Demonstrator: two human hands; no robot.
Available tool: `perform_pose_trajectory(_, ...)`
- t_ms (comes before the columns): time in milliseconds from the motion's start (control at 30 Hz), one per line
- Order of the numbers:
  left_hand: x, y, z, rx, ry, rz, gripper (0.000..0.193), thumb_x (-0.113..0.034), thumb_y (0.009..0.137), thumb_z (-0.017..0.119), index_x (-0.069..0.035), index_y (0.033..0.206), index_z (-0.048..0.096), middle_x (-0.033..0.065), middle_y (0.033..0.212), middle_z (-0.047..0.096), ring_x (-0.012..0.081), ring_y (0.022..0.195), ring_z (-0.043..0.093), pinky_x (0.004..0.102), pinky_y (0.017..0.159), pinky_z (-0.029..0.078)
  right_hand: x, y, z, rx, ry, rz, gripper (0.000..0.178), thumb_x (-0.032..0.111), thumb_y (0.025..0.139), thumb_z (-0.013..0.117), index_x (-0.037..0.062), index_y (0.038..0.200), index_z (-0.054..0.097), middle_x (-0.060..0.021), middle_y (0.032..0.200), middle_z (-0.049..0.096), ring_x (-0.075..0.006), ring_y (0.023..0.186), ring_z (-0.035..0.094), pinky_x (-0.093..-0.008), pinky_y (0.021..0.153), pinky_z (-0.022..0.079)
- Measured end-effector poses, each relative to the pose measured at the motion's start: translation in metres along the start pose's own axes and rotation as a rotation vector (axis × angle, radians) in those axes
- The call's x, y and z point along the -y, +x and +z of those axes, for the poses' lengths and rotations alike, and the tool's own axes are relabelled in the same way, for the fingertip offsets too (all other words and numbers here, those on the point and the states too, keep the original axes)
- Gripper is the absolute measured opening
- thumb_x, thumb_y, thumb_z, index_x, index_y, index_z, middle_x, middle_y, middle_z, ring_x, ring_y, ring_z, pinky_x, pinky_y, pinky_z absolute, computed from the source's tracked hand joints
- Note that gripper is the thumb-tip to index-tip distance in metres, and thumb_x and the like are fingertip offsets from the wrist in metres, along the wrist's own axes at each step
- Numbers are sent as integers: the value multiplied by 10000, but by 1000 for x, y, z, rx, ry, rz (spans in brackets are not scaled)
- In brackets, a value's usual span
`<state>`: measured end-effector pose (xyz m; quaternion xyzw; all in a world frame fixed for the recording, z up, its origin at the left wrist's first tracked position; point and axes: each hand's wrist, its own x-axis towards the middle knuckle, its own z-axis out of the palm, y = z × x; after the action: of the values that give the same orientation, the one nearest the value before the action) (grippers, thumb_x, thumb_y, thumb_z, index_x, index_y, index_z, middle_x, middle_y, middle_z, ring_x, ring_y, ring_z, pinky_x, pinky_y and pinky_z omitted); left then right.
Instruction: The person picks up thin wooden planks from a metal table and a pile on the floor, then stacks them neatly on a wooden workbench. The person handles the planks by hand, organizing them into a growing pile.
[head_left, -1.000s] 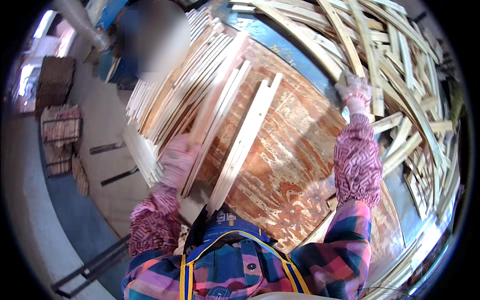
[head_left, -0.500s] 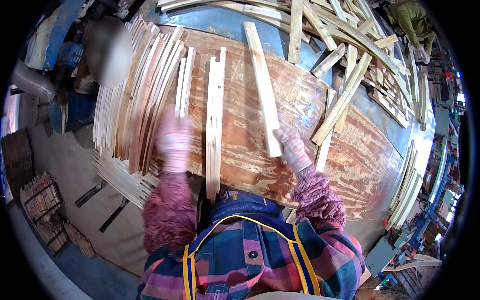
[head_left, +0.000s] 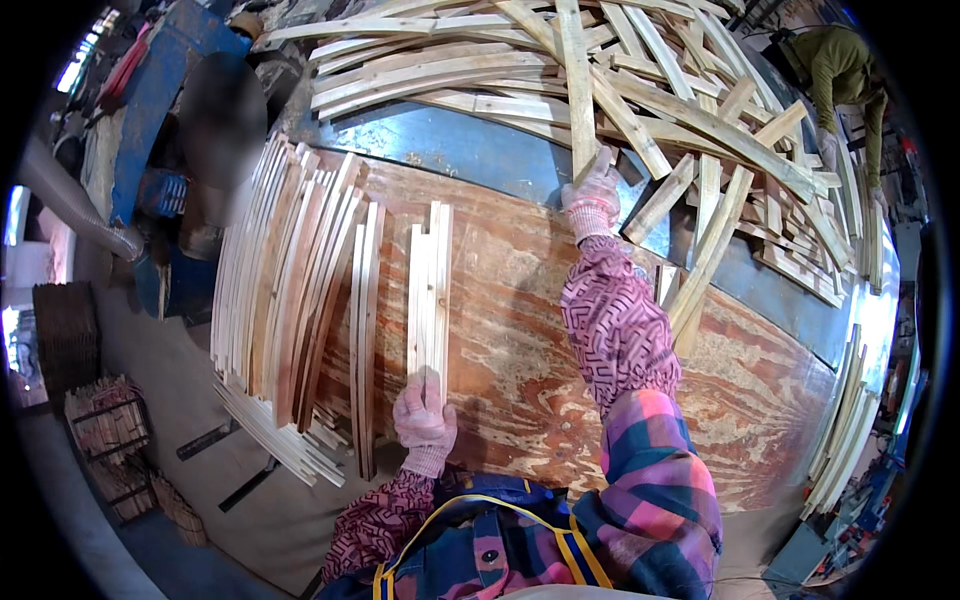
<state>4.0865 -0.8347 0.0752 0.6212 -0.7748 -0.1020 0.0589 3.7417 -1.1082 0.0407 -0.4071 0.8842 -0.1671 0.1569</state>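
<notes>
Gripping a long slat [head_left: 578,90] on the messy wood pile [head_left: 700,120], the right hand [head_left: 592,195] is closed. Near the plywood table's [head_left: 520,330] edge, the left hand [head_left: 424,415] presses two flat slats [head_left: 430,285].

I am in a woodworking shop, standing at a broad, worn plywood bench top [head_left: 560,330] whose far edge meets a blue-painted metal surface [head_left: 470,150]. A tangled heap of pale sawn wooden slats [head_left: 640,70] covers the back of it, while sorted rows of thin curved wooden strips [head_left: 290,280] lie stacked along my left and more bundled sticks [head_left: 105,420] sit down on the grey concrete floor [head_left: 170,400]. A grey dust duct [head_left: 70,205] runs beside blue machinery [head_left: 150,100], and another worker in an olive-green jacket [head_left: 845,70] stands at the far corner.
</notes>
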Motion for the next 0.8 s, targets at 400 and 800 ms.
perform_pose_trajectory(400,-125,196,-17,611,-1279,-329,523,-331,916,678,-25,1326,569,169,1212,632,228,1108,599,366,909,516,-87,-67,-37,300,201,-394,436,411,886,664,118,1210,658,-186,1161,654,-304,1119,626,-431,960,490)
perform_pose_trajectory(800,-17,-18,0,51,36,159,653,-240,795,713,-55,1379,488,238,1244,521,419,1086,541,488,911,485,-81,15,-29,390,385,-59,632,323,883,681,93,1431,464,-153,1150,664,-204,914,687,-363,743,588)
